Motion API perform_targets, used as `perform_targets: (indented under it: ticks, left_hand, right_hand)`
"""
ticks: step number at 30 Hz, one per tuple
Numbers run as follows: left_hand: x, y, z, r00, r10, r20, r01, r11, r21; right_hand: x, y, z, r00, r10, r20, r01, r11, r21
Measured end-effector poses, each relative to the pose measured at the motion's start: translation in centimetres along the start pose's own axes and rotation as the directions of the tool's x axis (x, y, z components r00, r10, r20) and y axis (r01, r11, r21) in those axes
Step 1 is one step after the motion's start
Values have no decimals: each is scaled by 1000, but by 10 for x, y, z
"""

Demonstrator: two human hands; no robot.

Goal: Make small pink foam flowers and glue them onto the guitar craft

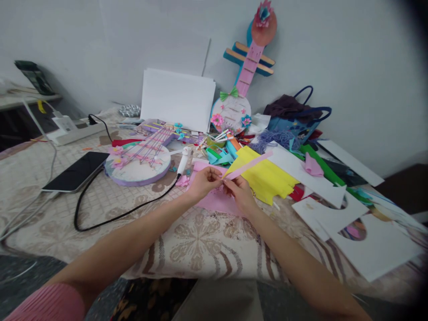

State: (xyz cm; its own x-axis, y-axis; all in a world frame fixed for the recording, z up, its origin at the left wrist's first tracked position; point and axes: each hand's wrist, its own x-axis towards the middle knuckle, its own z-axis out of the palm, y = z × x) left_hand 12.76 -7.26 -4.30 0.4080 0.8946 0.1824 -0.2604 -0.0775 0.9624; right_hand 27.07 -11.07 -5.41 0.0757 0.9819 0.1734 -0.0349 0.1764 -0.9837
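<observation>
My left hand (207,182) and my right hand (241,191) meet fingertip to fingertip over the table. Between them they pinch the near end of a pink paper strip (252,164), which slants up to the right. A small bit of yellow shows at the pinched end; I cannot make out how it is joined. Under both hands lies a pink sheet (217,201), partly covered by them. A bright yellow sheet (264,174) with a cut edge spreads just beyond my right hand. To the left of my left hand is a white glue gun (183,161) with a black cord.
A round lute-like craft (143,162) with purple rim and strings lies left, beside a black phone (77,170). A taller pink-and-blue instrument craft (249,67) leans on the wall. White cut boards (371,243), purple yarn (276,141) and a blue bag (294,127) crowd the right.
</observation>
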Motion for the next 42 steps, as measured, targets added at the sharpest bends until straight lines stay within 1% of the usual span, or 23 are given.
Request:
perform_targets:
  ticks: [6, 12, 20, 28, 36, 42]
  left_hand:
    - [0, -1, -2, 999, -8, 41, 9, 1000, -2]
    - [0, -3, -2, 994, -13, 109, 18, 999, -46]
    - [-1, -7, -2, 986, -51, 160, 42, 997, 58]
    - [-4, -1, 1, 991, -69, 112, 69, 998, 6]
    - [-5, -4, 2, 988, -126, 86, 134, 987, -85]
    - [-6, -3, 3, 987, -140, 75, 147, 984, -96]
  right_hand:
    - [-1, -2, 2, 999, 43, -1, -43, 999, 32]
    - [-1, -6, 3, 999, 34, -36, -32, 998, 62]
    - [0, -4, 1, 998, 18, -54, -15, 999, 48]
    - [-2, -6, 2, 999, 15, -51, -9, 995, 101]
    - [-2, -8, 3, 999, 19, -47, -14, 995, 102]
    - [-3, -8, 3, 999, 14, -40, -9, 994, 113]
